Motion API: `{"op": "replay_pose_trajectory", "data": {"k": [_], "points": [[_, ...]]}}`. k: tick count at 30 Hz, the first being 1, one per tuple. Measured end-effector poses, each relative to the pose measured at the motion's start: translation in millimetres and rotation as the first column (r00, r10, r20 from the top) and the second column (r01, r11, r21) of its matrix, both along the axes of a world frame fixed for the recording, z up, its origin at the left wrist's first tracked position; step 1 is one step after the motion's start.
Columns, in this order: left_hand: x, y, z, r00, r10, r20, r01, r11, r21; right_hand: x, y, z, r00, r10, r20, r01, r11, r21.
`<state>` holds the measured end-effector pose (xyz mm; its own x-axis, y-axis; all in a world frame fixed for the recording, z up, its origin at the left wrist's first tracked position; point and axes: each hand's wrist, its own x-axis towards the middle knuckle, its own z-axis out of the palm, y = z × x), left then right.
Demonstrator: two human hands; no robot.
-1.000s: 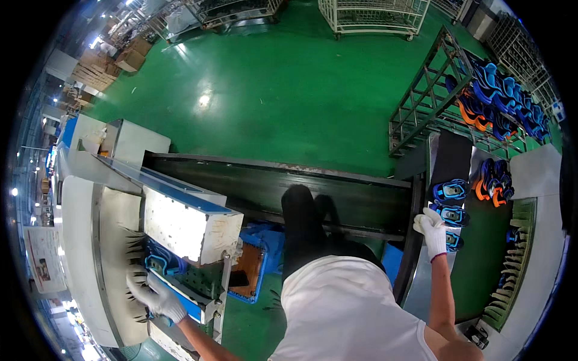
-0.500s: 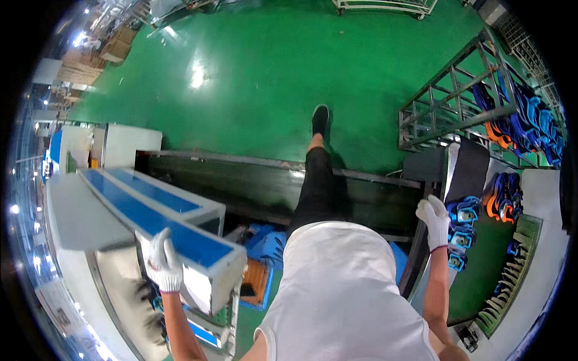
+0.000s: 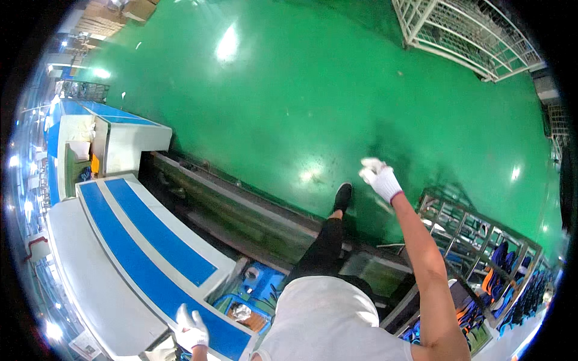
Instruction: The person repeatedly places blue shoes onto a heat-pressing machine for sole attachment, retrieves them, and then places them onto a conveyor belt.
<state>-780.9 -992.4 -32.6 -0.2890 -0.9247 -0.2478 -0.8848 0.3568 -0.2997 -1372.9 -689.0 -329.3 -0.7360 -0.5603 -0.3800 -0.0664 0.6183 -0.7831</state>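
Observation:
My left hand [image 3: 191, 328], in a white knitted glove, is beside the near end of a long white machine housing with blue stripes [image 3: 120, 231]. Its fingers are spread and nothing is in them; I cannot tell whether they touch the surface. My right hand [image 3: 379, 178], gloved likewise, reaches forward above the green floor [image 3: 289, 90]. Its fingers are slightly bent and apart, with nothing held. One dark shoe [image 3: 343, 197] of mine stands on the floor past a low dark trough [image 3: 235, 207].
On the right, a metal rack [image 3: 463, 240] carries blue and orange curved pieces [image 3: 500, 265]. Blue and orange trays [image 3: 250, 313] sit between the housing and my body. A white wire cart [image 3: 463, 36] stands at the far right; cardboard boxes [image 3: 102, 21] are far left.
The view has turned to the right. My right hand has swung forward from beside the rack to over the floor. My left hand now appears lower, near the housing's end.

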Motion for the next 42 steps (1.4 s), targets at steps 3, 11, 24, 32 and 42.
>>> {"op": "replay_pose_trajectory", "data": {"k": [3,11,24,32,42], "points": [[-0.4,-8.7,-104.1,0.972,0.122,-0.2,-0.084,0.978,0.19,-11.7,68.6,-47.1,0.914,0.312,-0.26,-0.238,0.93,0.281],[-233.6,-13.9,-193.0,0.74,0.329,-0.587,-0.009,0.877,0.481,34.2,250.7,-36.5,0.743,0.539,0.397,-0.59,0.245,0.77],[-447.3,-245.7,-253.7,0.659,0.501,-0.561,0.031,0.727,0.686,-192.0,-80.0,-36.5,0.622,0.731,0.281,-0.563,0.168,0.809],[-403.4,-406.3,-247.1,0.249,0.645,-0.723,-0.408,0.747,0.525,-439.0,-607.5,-79.2,0.936,0.34,-0.091,-0.343,0.939,-0.019],[-278.8,-576.7,-282.5,0.102,0.889,-0.446,-0.698,0.383,0.605,-284.4,-995.7,-159.8,0.434,0.67,0.602,-0.502,0.735,-0.455]]}}
